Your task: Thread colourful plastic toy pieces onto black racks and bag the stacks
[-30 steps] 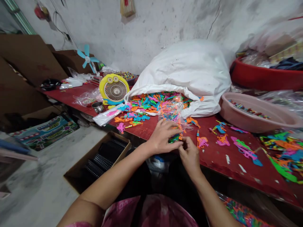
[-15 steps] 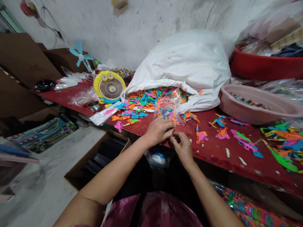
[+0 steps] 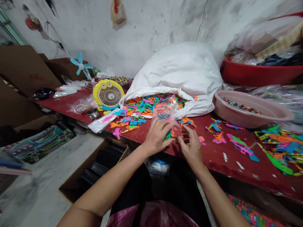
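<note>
Plastic, clear and crinkled, forms the bag (image 3: 165,108) of bright toy pieces lying under and just beyond the fingers of the left hand (image 3: 156,137). Its thumb stands apart from the forefinger, with green and orange pieces showing between; whether the other fingers grip the film cannot be told. Just to the right, the right hand (image 3: 192,151) has its fingers loosely curved and parted around nothing visible, the thumb near the left thumb but not touching it. Both hands are at the front edge of the red tabletop (image 3: 208,142). Lower down, left of the left fingers, a cardboard box (image 3: 71,184) holds black ridged items (image 3: 101,168). Loose toy pieces (image 3: 129,121) lie left of those fingers too, and a bigger pile (image 3: 276,145) sits well to the right of the right hand. Beyond the fingers, a bulging white sack (image 3: 184,69) opens toward them, spilling more pieces. Past the right fingers stands a pink basin (image 3: 251,115), with a red basin (image 3: 258,75) behind it. Far left of the fingers are a metal cup (image 3: 93,113), a yellow fan (image 3: 110,94) and, farthest, a blue-bladed fan (image 3: 81,66).
</note>
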Tool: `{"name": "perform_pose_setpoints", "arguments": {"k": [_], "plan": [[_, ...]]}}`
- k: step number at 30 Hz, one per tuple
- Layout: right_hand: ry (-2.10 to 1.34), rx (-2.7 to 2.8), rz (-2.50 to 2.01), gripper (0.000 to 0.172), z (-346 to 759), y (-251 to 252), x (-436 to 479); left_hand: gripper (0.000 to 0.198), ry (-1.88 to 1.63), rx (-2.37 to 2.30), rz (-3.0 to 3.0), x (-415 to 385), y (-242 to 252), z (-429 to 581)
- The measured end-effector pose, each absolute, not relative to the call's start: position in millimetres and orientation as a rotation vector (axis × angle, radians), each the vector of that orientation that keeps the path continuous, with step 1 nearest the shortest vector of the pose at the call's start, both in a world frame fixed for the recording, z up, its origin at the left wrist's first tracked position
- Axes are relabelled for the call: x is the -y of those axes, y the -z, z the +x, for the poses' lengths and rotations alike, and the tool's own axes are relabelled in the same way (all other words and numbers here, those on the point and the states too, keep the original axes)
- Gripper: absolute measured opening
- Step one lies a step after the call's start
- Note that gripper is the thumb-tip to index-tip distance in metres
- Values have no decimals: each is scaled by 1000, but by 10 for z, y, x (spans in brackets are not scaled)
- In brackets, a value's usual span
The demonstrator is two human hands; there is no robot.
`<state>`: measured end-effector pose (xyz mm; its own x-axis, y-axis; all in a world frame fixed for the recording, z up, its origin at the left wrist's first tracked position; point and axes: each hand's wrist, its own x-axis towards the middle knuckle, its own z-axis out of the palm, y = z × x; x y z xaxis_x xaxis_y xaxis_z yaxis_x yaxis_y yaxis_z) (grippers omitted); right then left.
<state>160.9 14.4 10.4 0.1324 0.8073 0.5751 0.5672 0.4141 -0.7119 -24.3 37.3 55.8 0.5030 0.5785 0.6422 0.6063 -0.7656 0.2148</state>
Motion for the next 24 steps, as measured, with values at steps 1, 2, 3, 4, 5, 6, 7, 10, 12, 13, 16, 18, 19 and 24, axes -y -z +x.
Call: {"name": "perform_pose_setpoints", "arguments": {"k": [1,2,3,4,5,6,7,10,12,13,16,18,19,24], "plan": [[-231,1595,-1252,48,1628,-176,-178,51,1118,1094,-2659,-372,-555,-225],[-199,1633,-1242,50,1643,-238,-219,46,1110,1126,-2642,-377,-548,-209],[-165,1664,-1229,52,1653,-290,-264,43,1101,1150,-2636,-385,-537,-198],[-128,1692,-1209,52,1661,-333,-309,42,1090,1167,-2635,-395,-524,-191],[-92,1720,-1185,50,1665,-367,-352,42,1081,1179,-2637,-405,-511,-188],[-61,1756,-1161,44,1668,-393,-389,45,1078,1191,-2636,-414,-500,-188],[-36,1796,-1140,35,1670,-412,-418,48,1081,1207,-2636,-422,-492,-190],[14,1868,-1110,18,1674,-425,-438,56,1099,1276,-2643,-428,-487,-193],[48,1886,-1065,16,1679,-401,-399,60,1100,1312,-2649,-425,-501,-187],[67,1892,-1026,15,1684,-381,-368,61,1096,1330,-2646,-424,-512,-182],[146,1931,-897,15,1700,-300,-245,62,1055,1378,-2634,-431,-541,-164],[218,1981,-826,17,1717,-239,-161,58,1027,1402,-2623,-445,-547,-158],[251,2009,-797,19,1728,-209,-125,55,1032,1403,-2614,-450,-542,-160],[274,2036,-821,23,1839,-45,-22,48,1221,1206,-2573,-389,-454,-255]]}}
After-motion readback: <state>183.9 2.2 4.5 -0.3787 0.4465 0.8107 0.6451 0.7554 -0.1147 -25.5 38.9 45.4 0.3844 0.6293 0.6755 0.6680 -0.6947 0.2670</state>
